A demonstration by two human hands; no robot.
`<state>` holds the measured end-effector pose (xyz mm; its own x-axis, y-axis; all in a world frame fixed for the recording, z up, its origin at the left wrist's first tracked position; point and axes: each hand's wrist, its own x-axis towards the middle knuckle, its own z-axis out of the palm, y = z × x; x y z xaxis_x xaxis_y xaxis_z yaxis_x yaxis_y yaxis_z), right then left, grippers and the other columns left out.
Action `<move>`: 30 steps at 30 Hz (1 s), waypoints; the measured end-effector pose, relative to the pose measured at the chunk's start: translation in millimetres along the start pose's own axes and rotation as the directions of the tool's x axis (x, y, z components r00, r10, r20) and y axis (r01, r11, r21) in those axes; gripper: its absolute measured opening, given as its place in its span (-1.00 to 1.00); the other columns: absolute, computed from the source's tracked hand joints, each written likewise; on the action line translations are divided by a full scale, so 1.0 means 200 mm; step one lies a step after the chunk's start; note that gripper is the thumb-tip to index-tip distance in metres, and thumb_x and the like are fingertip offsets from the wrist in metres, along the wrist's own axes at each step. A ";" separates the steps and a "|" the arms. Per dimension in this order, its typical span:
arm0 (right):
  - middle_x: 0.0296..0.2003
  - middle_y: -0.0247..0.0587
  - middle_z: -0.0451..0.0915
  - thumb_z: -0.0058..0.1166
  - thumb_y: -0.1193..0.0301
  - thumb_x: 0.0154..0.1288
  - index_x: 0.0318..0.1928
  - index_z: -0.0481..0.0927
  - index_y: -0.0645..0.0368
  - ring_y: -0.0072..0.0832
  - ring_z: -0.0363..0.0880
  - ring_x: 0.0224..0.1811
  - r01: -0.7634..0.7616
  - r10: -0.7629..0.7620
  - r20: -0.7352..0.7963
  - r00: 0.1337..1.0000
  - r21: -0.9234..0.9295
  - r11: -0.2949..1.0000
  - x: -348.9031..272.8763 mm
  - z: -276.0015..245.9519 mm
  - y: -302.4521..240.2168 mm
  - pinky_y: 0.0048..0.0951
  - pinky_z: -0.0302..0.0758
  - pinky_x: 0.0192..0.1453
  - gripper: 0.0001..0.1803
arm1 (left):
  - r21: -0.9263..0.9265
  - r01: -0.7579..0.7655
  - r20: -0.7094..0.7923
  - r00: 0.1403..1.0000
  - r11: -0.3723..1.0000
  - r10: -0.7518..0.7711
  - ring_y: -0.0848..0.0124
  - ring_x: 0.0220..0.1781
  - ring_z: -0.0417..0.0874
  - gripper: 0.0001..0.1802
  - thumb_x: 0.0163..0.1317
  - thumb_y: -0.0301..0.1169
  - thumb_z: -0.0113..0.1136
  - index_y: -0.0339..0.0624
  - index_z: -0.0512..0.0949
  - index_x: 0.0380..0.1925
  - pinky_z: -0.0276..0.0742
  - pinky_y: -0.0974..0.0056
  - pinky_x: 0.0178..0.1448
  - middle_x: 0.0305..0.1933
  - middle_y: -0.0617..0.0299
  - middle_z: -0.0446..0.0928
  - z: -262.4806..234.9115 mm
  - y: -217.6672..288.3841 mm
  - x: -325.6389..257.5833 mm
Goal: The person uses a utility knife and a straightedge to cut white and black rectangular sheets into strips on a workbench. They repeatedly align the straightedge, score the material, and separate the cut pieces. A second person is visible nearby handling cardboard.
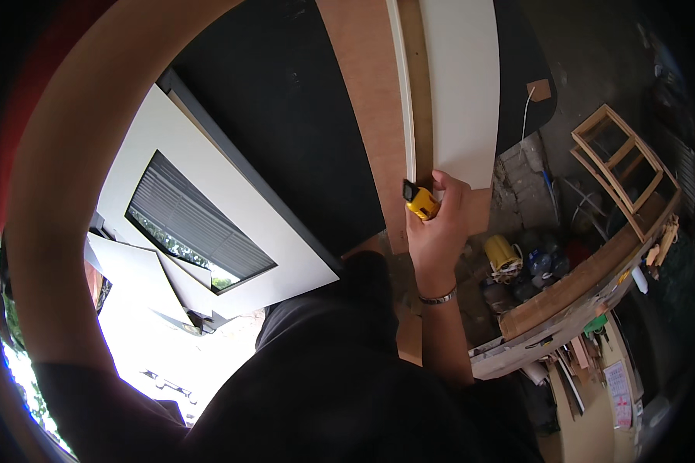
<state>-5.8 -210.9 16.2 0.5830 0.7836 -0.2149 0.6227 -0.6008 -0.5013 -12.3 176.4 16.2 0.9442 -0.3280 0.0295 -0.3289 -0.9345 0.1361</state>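
Observation:
My right hand (442,220) is closed around a small yellow and black tape measure (423,203). It holds the tape at the near end of a long white panel (462,85), beside a brown strip (418,85) that runs along the panel. Whether any blade is drawn out along the panel, I cannot make out. A bracelet circles my right wrist. My left arm (50,193) sweeps up the left side and out past the top edge, so the left hand is out of sight. Beneath the white panel lies a reddish-brown board (361,85).
A black surface (278,100) spreads left of the boards. A white door panel with a louvred window (208,224) stands at the left. On the right are a wooden frame (622,158), a yellow container (503,255), a cluttered bench (564,297) and offcuts.

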 end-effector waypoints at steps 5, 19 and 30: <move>-0.08 -0.04 0.51 0.51 0.56 0.01 0.09 0.48 0.24 -0.10 0.64 -0.03 -0.031 0.031 0.026 0.999 -0.008 0.999 0.01 0.00 -0.01 -0.20 0.65 0.02 -0.39 | -0.031 0.016 0.091 0.996 0.999 -0.013 0.04 -0.12 0.73 -0.80 0.32 -0.42 0.13 -0.29 0.69 -0.32 0.67 0.03 -0.03 -0.24 -0.01 0.70 -0.04 -0.01 0.01; -0.08 -0.01 0.52 0.54 0.52 -0.02 0.07 0.48 0.26 -0.03 0.60 -0.04 -0.036 0.037 0.019 0.999 -0.023 0.999 0.04 0.05 -0.01 -0.12 0.59 0.03 -0.36 | 0.041 -0.055 0.230 0.972 0.998 0.044 0.08 -0.07 0.76 -0.85 0.29 -0.47 0.20 -0.28 0.71 -0.28 0.72 0.09 0.10 -0.18 0.03 0.72 -0.05 -0.04 0.05; -0.10 -0.02 0.55 0.50 0.48 0.12 0.06 0.50 0.25 -0.07 0.62 -0.08 -0.027 0.027 0.009 1.000 0.022 0.999 0.02 0.04 0.01 -0.15 0.58 -0.02 -0.47 | -0.163 -0.043 0.019 0.999 0.986 0.047 0.06 0.00 0.70 -0.81 0.21 -0.44 0.31 -0.23 0.73 -0.20 0.64 0.06 0.07 -0.15 0.07 0.68 -0.02 -0.21 -0.03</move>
<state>-6.8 -208.3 8.0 0.5949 0.7685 -0.2358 0.5949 -0.6182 -0.5138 -3.3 217.8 15.0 0.9272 -0.3741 0.0175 -0.3623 -0.8842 0.2947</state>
